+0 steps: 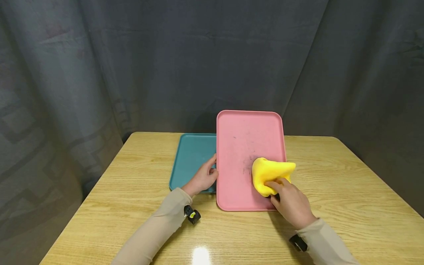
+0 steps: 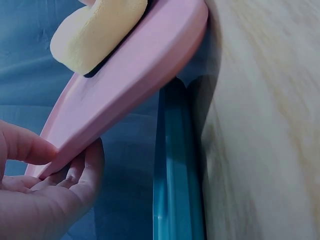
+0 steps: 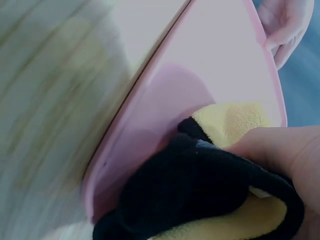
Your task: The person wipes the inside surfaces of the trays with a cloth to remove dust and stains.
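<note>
From my remote seat I see the pink tray (image 1: 236, 136) tilted over the table (image 1: 334, 191), dark smudges (image 1: 249, 162) beside the yellow cloth (image 1: 269, 171) the right hand (image 1: 294, 203) grips; the left hand (image 1: 202, 177) pinches the tray's edge. I'd brace firmly, pressing flat.

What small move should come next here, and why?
Probably slide the yellow cloth left over the dark smudges beside it on the pink tray; the right hand grips the cloth and the left hand holds the tray's edge.
</note>
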Demonstrator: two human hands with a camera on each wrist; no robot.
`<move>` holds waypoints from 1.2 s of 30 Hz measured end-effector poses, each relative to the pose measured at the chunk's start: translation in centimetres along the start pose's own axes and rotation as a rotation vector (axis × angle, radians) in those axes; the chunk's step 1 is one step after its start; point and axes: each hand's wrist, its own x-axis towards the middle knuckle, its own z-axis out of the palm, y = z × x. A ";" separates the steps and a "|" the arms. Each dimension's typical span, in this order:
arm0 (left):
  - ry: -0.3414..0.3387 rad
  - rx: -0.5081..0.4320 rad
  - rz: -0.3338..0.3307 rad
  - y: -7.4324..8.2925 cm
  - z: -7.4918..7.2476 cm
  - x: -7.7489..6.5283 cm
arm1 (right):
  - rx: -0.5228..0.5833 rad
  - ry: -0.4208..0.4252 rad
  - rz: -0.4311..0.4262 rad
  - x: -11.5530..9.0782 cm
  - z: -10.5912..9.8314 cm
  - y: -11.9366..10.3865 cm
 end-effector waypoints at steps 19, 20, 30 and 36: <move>0.009 0.002 0.007 0.0 0.0 0.0 | -0.048 -0.094 0.010 -0.8 -0.4 0.4; 0.008 -0.001 0.004 0.0 0.0 0.0 | -0.049 -0.101 0.011 -0.8 -0.4 0.4; 0.034 0.004 0.000 -0.2 0.2 0.1 | -0.050 -0.149 0.007 -0.9 -0.5 0.0; 0.030 0.010 0.000 -0.3 0.2 0.3 | -0.031 -0.131 -0.025 -0.6 -0.2 -0.6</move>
